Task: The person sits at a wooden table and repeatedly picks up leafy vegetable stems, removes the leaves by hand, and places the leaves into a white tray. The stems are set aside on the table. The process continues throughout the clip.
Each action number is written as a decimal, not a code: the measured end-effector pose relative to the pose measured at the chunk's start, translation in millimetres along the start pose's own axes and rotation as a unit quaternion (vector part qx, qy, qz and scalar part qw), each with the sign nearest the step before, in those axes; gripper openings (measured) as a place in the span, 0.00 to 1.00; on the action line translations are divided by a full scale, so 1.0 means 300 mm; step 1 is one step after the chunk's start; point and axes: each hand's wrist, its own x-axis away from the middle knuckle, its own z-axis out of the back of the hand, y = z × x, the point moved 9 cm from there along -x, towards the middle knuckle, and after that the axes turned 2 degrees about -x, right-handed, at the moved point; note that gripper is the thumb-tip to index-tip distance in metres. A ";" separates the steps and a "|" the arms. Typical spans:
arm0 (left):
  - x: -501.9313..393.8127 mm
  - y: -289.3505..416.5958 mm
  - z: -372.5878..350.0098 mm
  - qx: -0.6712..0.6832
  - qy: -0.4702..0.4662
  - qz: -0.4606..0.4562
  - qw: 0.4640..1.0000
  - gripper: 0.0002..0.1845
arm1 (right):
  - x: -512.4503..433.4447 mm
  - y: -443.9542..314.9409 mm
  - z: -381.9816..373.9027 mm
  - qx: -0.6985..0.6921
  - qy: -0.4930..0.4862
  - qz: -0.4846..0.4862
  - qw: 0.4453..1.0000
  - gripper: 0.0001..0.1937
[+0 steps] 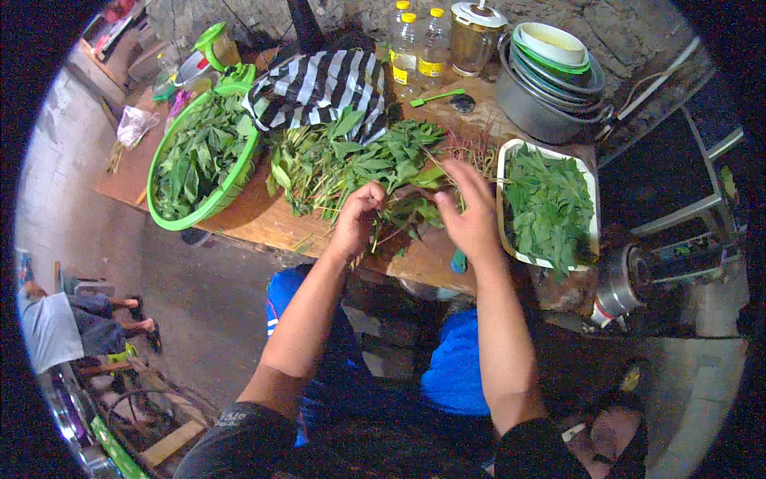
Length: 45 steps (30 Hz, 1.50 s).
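Note:
My left hand [358, 217] is closed around the stem of a leafy green sprig, over the front part of the wooden table. To its right is my right hand [473, 212], thumb and fingers apart, close to a green leaf [428, 177]; the hand is slightly blurred. Beyond both hands lies a heap of leafy stems [359, 158], partly under a black-and-white striped plastic bag [326, 84]. Thin reddish bare stalks [473, 146] are gathered behind my right hand. A white rectangular tub [592, 209] of picked leaves [547, 203] stands right of that hand.
At left, a green-rimmed basket [157, 206] holds more leaves on the wooden table [239, 227]. Along the back stand plastic bottles [432, 45], a lidded jug [476, 42] and stacked pots and bowls [538, 108]. A green-handled utensil [437, 97] lies before them. Another person's legs [114, 320] show far left.

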 end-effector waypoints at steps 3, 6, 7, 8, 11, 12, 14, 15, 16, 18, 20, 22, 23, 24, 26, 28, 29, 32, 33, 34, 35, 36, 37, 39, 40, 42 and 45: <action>0.009 0.019 -0.026 0.020 -0.023 -0.016 0.999 0.13 | 0.017 -0.059 -0.099 -0.006 -0.060 0.007 0.998 0.31; 0.015 0.027 -0.032 -0.002 -0.032 -0.013 0.999 0.13 | 0.020 -0.072 -0.117 0.033 -0.054 0.052 0.997 0.26; 0.015 0.026 -0.035 0.009 -0.037 -0.007 0.999 0.13 | 0.015 -0.064 -0.117 0.025 -0.049 0.061 0.997 0.23; 0.014 0.025 -0.037 0.020 -0.040 -0.003 0.999 0.13 | 0.011 -0.053 -0.117 0.016 -0.046 0.065 0.997 0.21; 0.010 0.023 -0.049 0.000 -0.051 0.008 0.999 0.12 | 0.006 -0.008 -0.117 -0.005 -0.049 0.034 0.998 0.12; 0.009 0.024 -0.049 -0.020 -0.048 0.010 0.999 0.12 | 0.010 0.004 -0.120 -0.034 -0.053 0.012 0.998 0.10; 0.021 0.028 -0.058 -0.128 -0.023 -0.007 0.992 0.12 | 0.027 0.032 -0.135 -0.091 -0.068 -0.056 0.992 0.08; 0.029 0.034 -0.059 -0.183 -0.006 -0.016 0.983 0.12 | 0.034 0.029 -0.140 -0.094 -0.076 -0.064 0.991 0.07; 0.034 0.028 -0.061 -0.216 -0.005 -0.001 0.976 0.12 | 0.042 0.031 -0.147 -0.097 -0.088 -0.080 0.988 0.07; 0.038 0.038 -0.091 -0.301 -0.050 -0.017 0.952 0.12 | 0.048 0.033 -0.155 -0.090 -0.103 -0.099 0.986 0.07; 0.040 0.059 -0.110 -0.353 -0.071 -0.060 0.931 0.12 | 0.046 0.032 -0.159 -0.072 -0.110 -0.107 0.986 0.08; 0.035 0.053 -0.097 -0.352 -0.058 -0.047 0.933 0.12 | 0.032 0.008 -0.150 -0.066 -0.109 -0.066 0.990 0.09; 0.033 0.050 -0.091 -0.352 -0.050 -0.044 0.934 0.12 | 0.030 0.004 -0.150 -0.056 -0.114 -0.061 0.990 0.10; 0.033 0.053 -0.085 -0.341 -0.037 -0.052 0.938 0.12 | 0.024 -0.019 -0.137 -0.069 -0.095 -0.025 0.993 0.11; 0.038 0.057 -0.080 -0.324 -0.018 -0.071 0.943 0.11 | 0.023 -0.048 -0.119 -0.081 -0.065 0.021 0.994 0.13; 0.041 0.044 -0.076 -0.337 -0.022 -0.059 0.940 0.11 | 0.031 -0.076 -0.120 -0.028 -0.050 0.072 0.996 0.14; 0.041 0.043 -0.071 -0.352 -0.022 -0.058 0.934 0.11 | 0.038 -0.088 -0.126 0.011 -0.049 0.098 0.994 0.14; 0.041 0.057 -0.077 -0.344 -0.036 -0.083 0.935 0.10 | 0.041 -0.062 -0.156 -0.032 -0.074 0.078 0.994 0.14; 0.040 0.058 -0.074 -0.348 -0.036 -0.080 0.933 0.10 | 0.041 -0.046 -0.162 -0.048 -0.087 0.060 0.993 0.12; 0.038 0.061 -0.075 -0.356 -0.042 -0.082 0.930 0.10 | 0.041 -0.027 -0.169 -0.061 -0.106 0.035 0.992 0.11; 0.038 0.058 -0.079 -0.373 -0.046 -0.078 0.923 0.10 | 0.043 -0.001 -0.182 -0.068 -0.132 -0.005 0.989 0.10; 0.040 0.069 -0.083 -0.392 -0.044 -0.095 0.914 0.10 | 0.042 -0.013 -0.175 -0.048 -0.129 0.021 0.990 0.09; 0.042 0.075 -0.087 -0.420 -0.041 -0.107 0.900 0.11 | 0.042 -0.018 -0.172 -0.021 -0.133 0.031 0.990 0.07; 0.042 0.076 -0.091 -0.459 -0.021 -0.116 0.881 0.11 | 0.040 -0.026 -0.160 0.007 -0.139 0.044 0.989 0.05; 0.041 0.075 -0.084 -0.472 -0.005 -0.111 0.874 0.12 | 0.039 -0.028 -0.153 0.006 -0.141 0.046 0.989 0.05; 0.030 0.065 -0.025 -0.431 0.055 -0.059 0.899 0.14 | 0.030 -0.021 -0.130 -0.019 -0.139 0.038 0.989 0.04; 0.011 0.103 0.109 -0.306 0.165 -0.038 0.937 0.15 | 0.018 0.050 -0.034 -0.063 -0.112 -0.018 0.992 0.04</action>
